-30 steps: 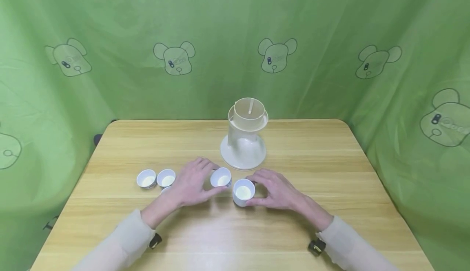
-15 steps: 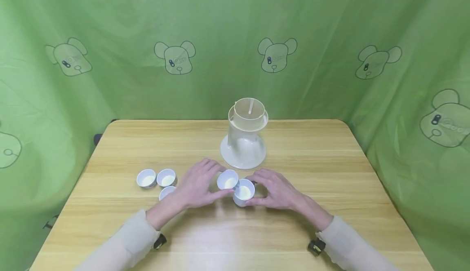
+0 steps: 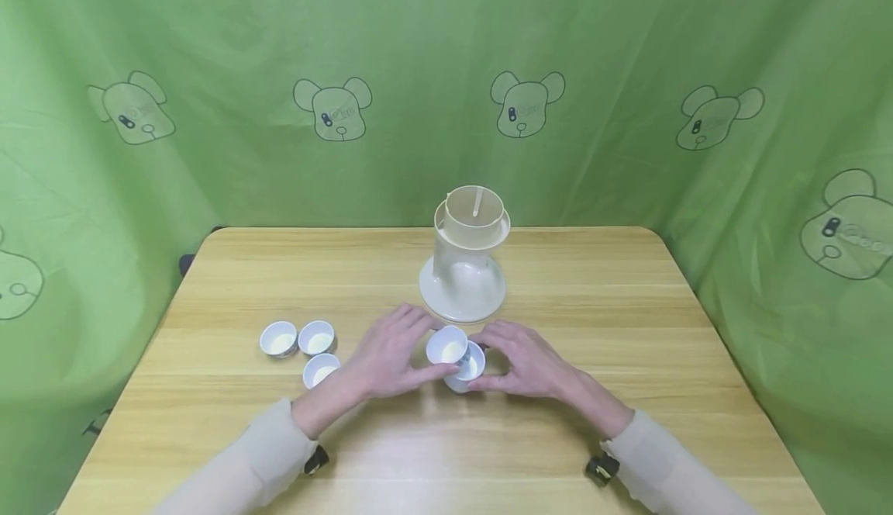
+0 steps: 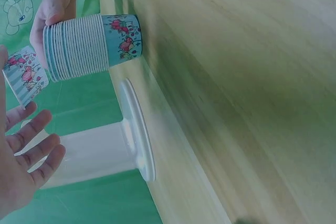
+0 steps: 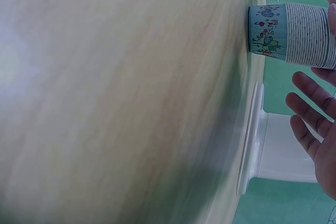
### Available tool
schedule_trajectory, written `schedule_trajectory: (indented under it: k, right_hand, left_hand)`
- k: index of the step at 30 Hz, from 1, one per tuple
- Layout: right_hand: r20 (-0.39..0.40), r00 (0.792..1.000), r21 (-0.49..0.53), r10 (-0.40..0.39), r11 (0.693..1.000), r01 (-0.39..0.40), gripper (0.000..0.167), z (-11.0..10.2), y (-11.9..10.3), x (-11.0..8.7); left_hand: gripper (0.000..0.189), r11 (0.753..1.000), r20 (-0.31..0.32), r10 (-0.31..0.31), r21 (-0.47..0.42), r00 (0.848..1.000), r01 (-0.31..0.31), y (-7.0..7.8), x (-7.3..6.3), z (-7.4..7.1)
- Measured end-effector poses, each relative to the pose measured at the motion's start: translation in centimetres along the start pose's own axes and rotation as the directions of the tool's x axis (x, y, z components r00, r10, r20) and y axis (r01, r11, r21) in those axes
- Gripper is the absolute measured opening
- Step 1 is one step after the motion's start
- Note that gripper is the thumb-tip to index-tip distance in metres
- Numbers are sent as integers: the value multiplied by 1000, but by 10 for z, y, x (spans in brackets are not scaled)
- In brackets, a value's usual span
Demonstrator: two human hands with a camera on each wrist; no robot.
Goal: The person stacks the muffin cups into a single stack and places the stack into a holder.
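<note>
My left hand (image 3: pixel 391 356) pinches a single paper cup (image 4: pixel 25 76) between thumb and index finger, the other fingers spread away from it. That cup, printed with red fruit on pale blue stripes, is tilted above the mouth of a tall stack of paper cups (image 4: pixel 79 45). The stack stands upright on the table, and my right hand (image 3: pixel 519 360) grips it near the top by thumb and index finger. In the right wrist view, the remaining right fingers (image 5: pixel 312 100) extend beside the stack. From the head view the held cup partly covers the stack's opening.
Three paper cups stand close together at the left: one (image 3: pixel 279 340), another (image 3: pixel 317 337) and a nearer one (image 3: pixel 322 371). Behind the hands rises a white stand (image 3: pixel 462 290) with a round base and an open cylindrical top. Green curtain (image 3: pixel 432 34) surrounds the wooden table (image 3: pixel 593 282).
My left hand has moved right with its cup, from beside the stack to over its edge. More of the nearest left cup shows. My right hand and the stack stayed put.
</note>
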State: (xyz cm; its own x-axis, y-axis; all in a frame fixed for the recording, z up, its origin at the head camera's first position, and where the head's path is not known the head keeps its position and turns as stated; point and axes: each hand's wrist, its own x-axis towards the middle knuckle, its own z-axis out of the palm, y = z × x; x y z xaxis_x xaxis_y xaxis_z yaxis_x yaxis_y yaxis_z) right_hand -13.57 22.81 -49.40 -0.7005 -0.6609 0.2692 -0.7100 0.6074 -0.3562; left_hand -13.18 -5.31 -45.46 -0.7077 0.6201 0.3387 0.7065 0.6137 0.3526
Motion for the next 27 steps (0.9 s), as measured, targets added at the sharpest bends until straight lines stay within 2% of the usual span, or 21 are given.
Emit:
schedule_trajectory:
  k: [6, 11, 22, 27]
  right_hand:
    - [-11, 1000, 0, -8, 1000, 8, 67, -1, -1, 0]
    - [-1, 1000, 0, 0, 1000, 0, 66, -1, -1, 0]
    - [-8, 1000, 6, -14, 1000, 14, 63, -3, -3, 1]
    - [-10, 1000, 4, -10, 1000, 10, 62, -2, -3, 0]
  left_hand:
    - [58, 999, -20, 28, -22, 999, -28, 3, 2, 6]
    - [58, 999, -11, 31, -38, 999, -32, 5, 4, 10]
    - [59, 1000, 10, 8, 15, 1000, -8, 8, 5, 16]
    - [60, 999, 18, 22, 38, 1000, -22, 8, 6, 19]
